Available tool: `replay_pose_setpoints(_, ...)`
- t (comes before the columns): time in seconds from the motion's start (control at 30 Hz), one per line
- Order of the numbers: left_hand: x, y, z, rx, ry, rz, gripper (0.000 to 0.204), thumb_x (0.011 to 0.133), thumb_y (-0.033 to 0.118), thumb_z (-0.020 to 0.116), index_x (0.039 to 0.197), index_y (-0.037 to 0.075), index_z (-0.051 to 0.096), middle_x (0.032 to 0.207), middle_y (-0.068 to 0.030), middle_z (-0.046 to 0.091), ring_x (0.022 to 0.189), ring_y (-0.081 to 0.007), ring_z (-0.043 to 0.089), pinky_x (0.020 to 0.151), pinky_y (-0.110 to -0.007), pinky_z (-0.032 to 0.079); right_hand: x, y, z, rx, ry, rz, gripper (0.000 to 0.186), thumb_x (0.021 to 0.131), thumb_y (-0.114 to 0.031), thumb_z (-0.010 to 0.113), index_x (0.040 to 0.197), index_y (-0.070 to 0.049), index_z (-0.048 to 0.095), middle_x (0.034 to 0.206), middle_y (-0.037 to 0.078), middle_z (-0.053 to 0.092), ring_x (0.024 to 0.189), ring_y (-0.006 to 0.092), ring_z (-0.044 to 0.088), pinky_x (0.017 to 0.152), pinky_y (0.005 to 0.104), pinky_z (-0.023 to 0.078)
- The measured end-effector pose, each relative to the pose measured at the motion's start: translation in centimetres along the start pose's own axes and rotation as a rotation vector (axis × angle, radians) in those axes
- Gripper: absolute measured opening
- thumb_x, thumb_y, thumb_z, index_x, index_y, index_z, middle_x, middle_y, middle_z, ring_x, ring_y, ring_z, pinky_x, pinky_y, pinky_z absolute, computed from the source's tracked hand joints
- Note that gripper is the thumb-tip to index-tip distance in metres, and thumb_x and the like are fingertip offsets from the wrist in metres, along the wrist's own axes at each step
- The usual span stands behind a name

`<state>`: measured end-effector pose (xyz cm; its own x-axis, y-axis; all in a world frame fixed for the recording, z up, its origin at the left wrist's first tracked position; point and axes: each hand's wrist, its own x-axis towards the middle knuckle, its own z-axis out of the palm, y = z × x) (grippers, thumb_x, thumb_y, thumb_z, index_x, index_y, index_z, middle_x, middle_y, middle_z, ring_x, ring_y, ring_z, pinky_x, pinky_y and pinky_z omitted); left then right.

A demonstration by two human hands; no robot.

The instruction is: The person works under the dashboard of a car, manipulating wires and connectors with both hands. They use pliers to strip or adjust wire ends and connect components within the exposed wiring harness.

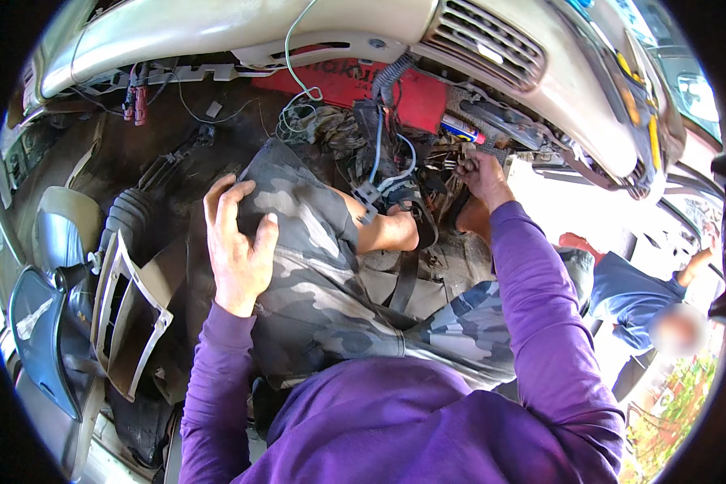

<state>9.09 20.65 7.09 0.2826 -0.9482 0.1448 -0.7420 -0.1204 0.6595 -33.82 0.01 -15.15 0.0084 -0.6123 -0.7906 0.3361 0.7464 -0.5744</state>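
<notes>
Wiring harness (pixel 378 145) hangs loose, seemingly unfinished, near the right hand (pixel 481 176), grip unclear, the left hand (pixel 240 254) loosely spread.

Loose, tangled dark wiring (pixel 442 168) lies below the dashboard (pixel 363 20), just beside the fingers of the right hand (pixel 482 179). Left of it, thin blue-grey wires (pixel 378 141) bend down toward a grey, blocky connector (pixel 368 193), tilted.

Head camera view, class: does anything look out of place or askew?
Yes: an angular beige plastic trim frame sits at left, apparently detached, and thin pale-green wire hangs untidily tangled below the cream plastic dashboard.
</notes>
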Motion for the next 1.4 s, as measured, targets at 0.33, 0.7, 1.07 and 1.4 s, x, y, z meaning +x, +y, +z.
replay_pose_setpoints(0.33,-0.5,1.7,-0.4,0.128,0.115,0.220,0.038,0.082,0.007,0.073,0.118,0.003,0.063,0.129,-0.0182,0.059,0.121,-0.0387,0.057,0.103,-0.047,0.047,-13.7,-13.6,8.1,-1.050,-0.238,0.069,0.013,0.094,-0.014,0.067,0.091,-0.001,0.069,0.066,0.002,0.054,0.049,0.0114,0.042,0.046,0.0328,0.037)
replay_pose_setpoints(0.7,-0.5,12.3,9.7,-0.296,-0.604,0.351,0.044,0.084,0.016,0.072,0.123,-0.003,0.063,0.118,-0.0241,0.064,0.109,-0.0407,0.064,0.094,-0.044,0.052,-22.5,-13.7,2.8,-0.618,-0.681,-0.308,0.016,0.090,-0.017,0.072,0.091,-0.001,0.071,0.077,0.005,0.066,0.078,0.0130,0.062,0.074,0.0266,0.046)
replay_pose_setpoints(1.07,8.4,9.9,26.9,0.337,-0.566,0.493,0.025,0.091,0.012,0.062,0.112,0.002,0.069,0.112,-0.0199,0.070,0.096,-0.0392,0.068,0.086,-0.045,0.053,-20.3,-16.5,2.3,-1.036,-0.422,-0.641,0.020,0.091,-0.023,0.071,0.093,-0.003,0.074,0.089,0.009,0.072,0.085,0.0202,0.067,0.081,0.0326,0.051)
replay_pose_setpoints(1.4,10.6,26.7,10.4,-0.180,-0.305,0.575,0.030,0.096,0.018,0.072,0.077,-0.001,0.060,0.058,-0.0129,0.050,0.052,-0.0181,0.044,0.051,-0.035,0.040,-18.2,-15.4,2.5,-1.435,-0.138,-0.558,0.052,0.085,-0.008,0.057,0.137,-0.007,0.063,0.118,0.023,0.072,0.108,0.0351,0.070,0.093,0.0396,0.054)
